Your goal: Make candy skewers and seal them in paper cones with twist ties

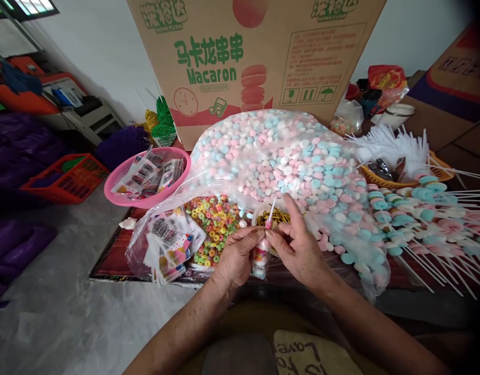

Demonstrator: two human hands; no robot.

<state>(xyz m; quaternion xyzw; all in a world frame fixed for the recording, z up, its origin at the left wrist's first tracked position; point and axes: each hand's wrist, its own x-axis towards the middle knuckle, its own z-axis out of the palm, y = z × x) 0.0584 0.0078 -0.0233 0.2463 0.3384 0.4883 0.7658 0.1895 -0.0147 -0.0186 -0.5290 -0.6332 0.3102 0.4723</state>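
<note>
My left hand (236,255) and my right hand (298,245) meet in front of me, both pinched on a candy skewer (262,250): a white stick with pink and white discs threaded on it. Its tip points up toward a big clear bag of pastel candy discs (287,156). Just behind the hands sits a small tub of gold twist ties (277,216). Left of it lie colourful ring candies (211,221) in a plastic bag.
Finished skewers (423,219) lie piled on the right, with white sticks in an orange basket (396,151) behind. A pink basket of packets (146,177) stands at left, a red crate (68,179) on the floor, and a Macaron carton (248,57) at the back.
</note>
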